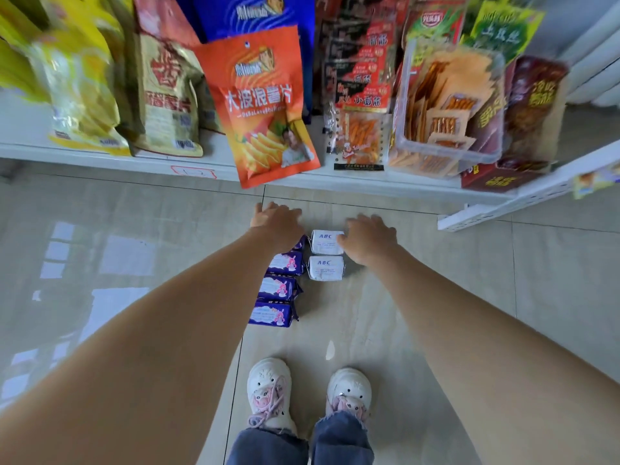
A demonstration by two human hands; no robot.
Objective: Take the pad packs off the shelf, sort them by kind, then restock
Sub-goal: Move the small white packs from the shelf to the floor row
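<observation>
Two rows of pad packs lie on the tiled floor in front of my feet. The left row holds several purple packs [277, 287] with a pink rabbit picture. The right row holds two white packs, one farther [324, 241] and one nearer [326, 267], both printed ABC. My left hand [276, 219] hovers palm down over the far end of the purple row and hides the farthest pack, fingers spread. My right hand [369, 237] rests against the right side of the farther white pack, fingers curled at its edge.
A white shelf [110, 159] runs across above the packs, filled with snack bags. An orange chip bag [265, 105] leans out over its front edge. A clear tub of snacks [446, 105] sits to the right. My white shoes [268, 394] stand just behind the rows.
</observation>
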